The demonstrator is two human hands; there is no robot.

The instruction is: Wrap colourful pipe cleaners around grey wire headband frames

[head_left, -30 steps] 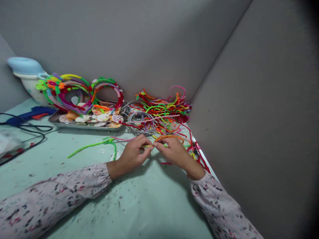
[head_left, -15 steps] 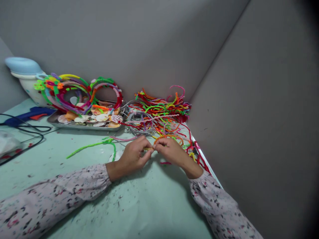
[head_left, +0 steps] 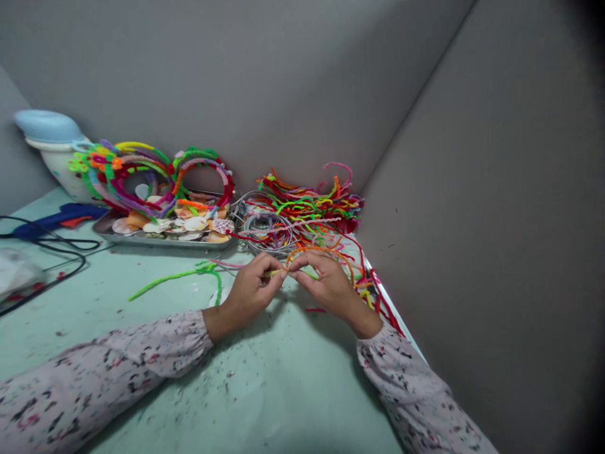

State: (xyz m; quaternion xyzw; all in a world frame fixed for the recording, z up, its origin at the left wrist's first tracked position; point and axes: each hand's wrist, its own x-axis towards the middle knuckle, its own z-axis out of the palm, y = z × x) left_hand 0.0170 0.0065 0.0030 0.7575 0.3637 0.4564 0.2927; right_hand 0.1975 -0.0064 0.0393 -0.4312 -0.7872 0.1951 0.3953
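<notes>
Thumb and fingertips of my left hand (head_left: 249, 287) are pinched on a short yellow pipe cleaner (head_left: 269, 274), most of it covered by the fingers. My right hand (head_left: 328, 287) meets it, thumb against fingers, at the same spot. Whether the right fingertips hold the yellow piece or another end is too small to tell. An orange pipe cleaner (head_left: 326, 248) arcs just behind the right fingers. Left of my left hand lies a bent green pipe cleaner (head_left: 172, 276) on the pale green table (head_left: 265, 378).
A metal tray (head_left: 155, 241) holds shells and pipe-cleaner headbands (head_left: 208, 157). Behind my hands are coiled grey wire (head_left: 269, 230) and a heap of coloured pipe cleaners (head_left: 314, 202). A blue glue gun (head_left: 51, 221), black cable (head_left: 70, 277) and blue-lidded container (head_left: 57, 148) stand left. Grey walls enclose the table.
Both hands have risen slightly away from me, still fingertip to fingertip. The right fingers have spread a little apart, and the orange arc shows more. The view has shifted slightly.
</notes>
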